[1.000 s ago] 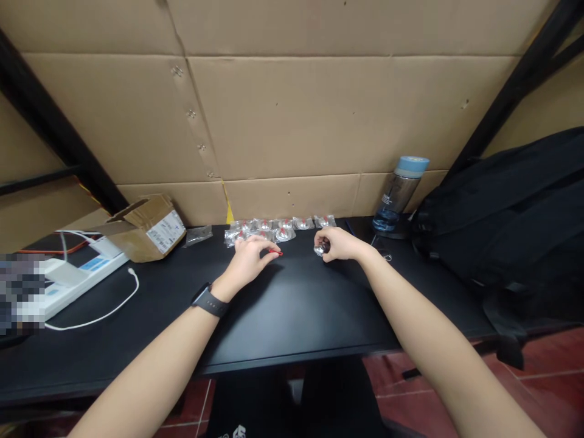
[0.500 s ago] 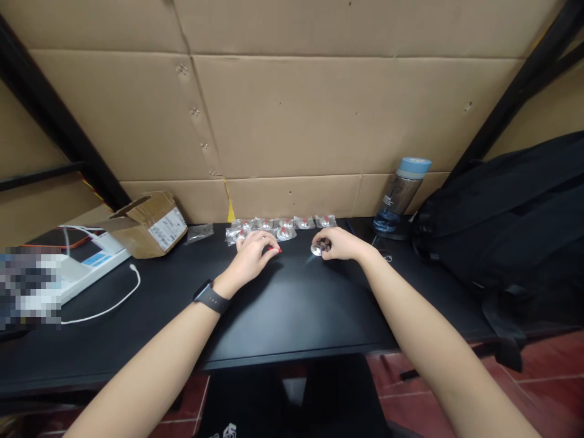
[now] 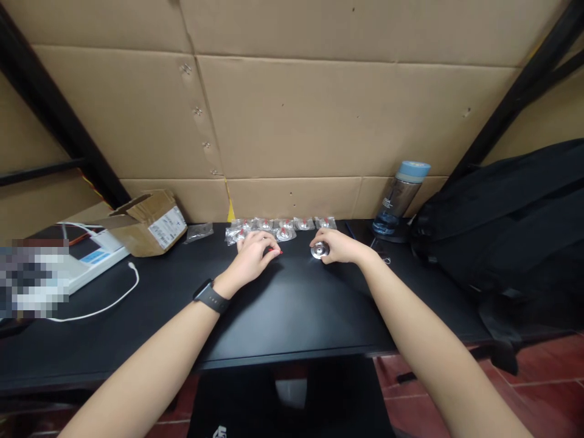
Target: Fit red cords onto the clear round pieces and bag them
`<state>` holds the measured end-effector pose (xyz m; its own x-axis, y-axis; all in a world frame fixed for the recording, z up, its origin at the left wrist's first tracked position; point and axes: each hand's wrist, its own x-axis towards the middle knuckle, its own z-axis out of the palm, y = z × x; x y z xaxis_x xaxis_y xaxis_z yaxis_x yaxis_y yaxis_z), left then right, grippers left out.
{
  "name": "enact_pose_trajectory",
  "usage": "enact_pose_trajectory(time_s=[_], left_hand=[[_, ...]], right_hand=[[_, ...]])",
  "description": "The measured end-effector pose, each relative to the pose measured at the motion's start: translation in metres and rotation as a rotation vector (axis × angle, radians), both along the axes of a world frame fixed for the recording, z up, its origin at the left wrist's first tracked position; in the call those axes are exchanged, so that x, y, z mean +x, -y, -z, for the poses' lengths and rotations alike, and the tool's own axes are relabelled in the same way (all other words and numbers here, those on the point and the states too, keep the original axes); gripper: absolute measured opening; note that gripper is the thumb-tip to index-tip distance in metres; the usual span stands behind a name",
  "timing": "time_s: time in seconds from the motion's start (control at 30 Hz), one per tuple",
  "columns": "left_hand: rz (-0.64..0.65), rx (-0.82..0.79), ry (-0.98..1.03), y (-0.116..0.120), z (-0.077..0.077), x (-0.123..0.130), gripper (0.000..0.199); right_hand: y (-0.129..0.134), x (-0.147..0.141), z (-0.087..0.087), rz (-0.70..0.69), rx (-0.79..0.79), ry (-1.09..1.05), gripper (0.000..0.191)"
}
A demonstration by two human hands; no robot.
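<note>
My right hand [image 3: 336,244] grips a shiny round metal disc [image 3: 320,250] by its edge, just above or on the black table; whether it touches the surface I cannot tell. The disc has a raised centre. My left hand [image 3: 253,251], with a dark watch on its wrist, pinches a small red piece [image 3: 275,250] between thumb and fingers; most of that piece is hidden. Behind both hands, several clear plastic packets [image 3: 286,233] lie in rows, each with a silvery round part and a red bit inside.
An opened cardboard box [image 3: 152,224] stands at the left, beside a white power strip [image 3: 93,267] and a white cable [image 3: 132,286]. An empty-looking plastic bag [image 3: 199,233] lies near the box. To the right are a water bottle [image 3: 400,198] and a black backpack [image 3: 511,225].
The metal disc in my right hand has turned, so its round face now shows more fully. My left hand has stayed nearly still with the red piece.
</note>
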<state>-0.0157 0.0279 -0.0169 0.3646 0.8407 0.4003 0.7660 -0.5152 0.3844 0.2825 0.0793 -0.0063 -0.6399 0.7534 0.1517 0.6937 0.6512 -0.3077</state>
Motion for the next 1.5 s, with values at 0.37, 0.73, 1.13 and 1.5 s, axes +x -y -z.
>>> enact_pose_trajectory(time_s=[0.37, 0.73, 1.13, 1.5], left_hand=[[0.019, 0.001, 0.014, 0.002, 0.001, 0.002, 0.016], [0.041, 0.151, 0.192, 0.006, -0.004, 0.004, 0.017], [-0.037, 0.231, 0.149, 0.018, -0.010, 0.012, 0.014], [-0.060, 0.292, 0.116, 0.019, -0.009, 0.014, 0.010]], right_hand=[[0.011, -0.011, -0.007, 0.020, 0.046, -0.130, 0.046], [0.045, -0.072, 0.003, -0.212, -0.532, -0.982, 0.059], [0.048, -0.081, 0.013, -0.144, -0.528, -1.019, 0.064], [0.054, -0.087, 0.010, -0.064, -0.364, -1.023, 0.055]])
